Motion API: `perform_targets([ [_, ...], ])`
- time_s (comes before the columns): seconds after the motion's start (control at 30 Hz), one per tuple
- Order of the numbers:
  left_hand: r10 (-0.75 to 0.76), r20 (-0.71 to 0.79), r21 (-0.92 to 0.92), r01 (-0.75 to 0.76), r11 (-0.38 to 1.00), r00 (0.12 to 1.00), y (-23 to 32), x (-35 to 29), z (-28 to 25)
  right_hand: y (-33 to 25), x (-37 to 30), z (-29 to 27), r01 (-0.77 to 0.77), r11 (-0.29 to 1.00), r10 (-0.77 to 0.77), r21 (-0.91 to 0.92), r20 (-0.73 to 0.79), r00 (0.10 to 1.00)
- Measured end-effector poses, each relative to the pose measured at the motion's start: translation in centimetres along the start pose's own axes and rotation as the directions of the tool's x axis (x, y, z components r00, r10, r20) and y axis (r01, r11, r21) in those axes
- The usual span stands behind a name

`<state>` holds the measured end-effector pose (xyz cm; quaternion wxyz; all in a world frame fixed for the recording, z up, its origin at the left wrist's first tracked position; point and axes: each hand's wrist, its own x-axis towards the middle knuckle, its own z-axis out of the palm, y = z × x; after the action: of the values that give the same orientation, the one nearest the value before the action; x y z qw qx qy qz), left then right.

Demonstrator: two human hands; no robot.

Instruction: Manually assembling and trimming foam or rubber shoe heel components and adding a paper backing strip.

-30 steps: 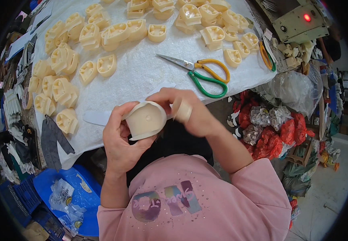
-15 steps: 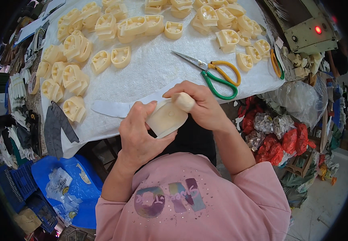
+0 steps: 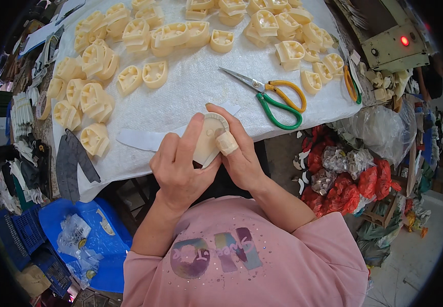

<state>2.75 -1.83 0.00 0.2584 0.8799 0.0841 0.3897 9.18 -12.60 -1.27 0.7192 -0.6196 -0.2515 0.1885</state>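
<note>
Above my lap, at the table's front edge, I hold a cream shoe heel (image 3: pixel 206 142) in both hands. Its flat face is turned up, and a pleated pale edge runs along its rounded end. My left hand (image 3: pixel 175 169) grips the left side, the forefinger reaching along it. On the other side my right hand (image 3: pixel 244 166) is closed round the heel, its thumb, wrapped in beige tape, pressing near the rim. Behind the hands a white curved strip (image 3: pixel 142 139) lies on the cloth. Scissors (image 3: pixel 270 92) with one yellow and one green handle rest open beyond my right hand.
Several cream heels (image 3: pixel 94 97) stand along the left and back of the white-covered table (image 3: pixel 190 77). Dark grey cut pieces (image 3: pixel 73 166) hang over its front left corner. A blue chair (image 3: pixel 114 261) is lower left; red bags (image 3: pixel 341 192) lie lower right.
The heel has been turned so its rounded end points away from me. My right hand has come down and left, its taped thumb now on the rim.
</note>
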Motion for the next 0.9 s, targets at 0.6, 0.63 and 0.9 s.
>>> perform_targets([
  [0.6,-0.34,0.551,-0.661,0.647,0.379,0.762,-1.1,1.0,-1.9,-3.8,2.6,-4.0,0.395,0.731,-0.229,-0.557,0.345,0.91],
  [0.63,-0.344,0.552,-0.656,0.651,0.382,0.759,-1.5,0.8,-2.0,-3.7,2.6,-5.5,0.361,0.71,-0.238,-0.604,0.276,0.931],
  [0.9,-0.438,0.585,-0.783,0.615,-0.087,0.683,-2.7,-0.2,-2.5,-1.9,2.7,-11.3,0.136,0.021,-0.04,-0.991,0.135,0.99],
])
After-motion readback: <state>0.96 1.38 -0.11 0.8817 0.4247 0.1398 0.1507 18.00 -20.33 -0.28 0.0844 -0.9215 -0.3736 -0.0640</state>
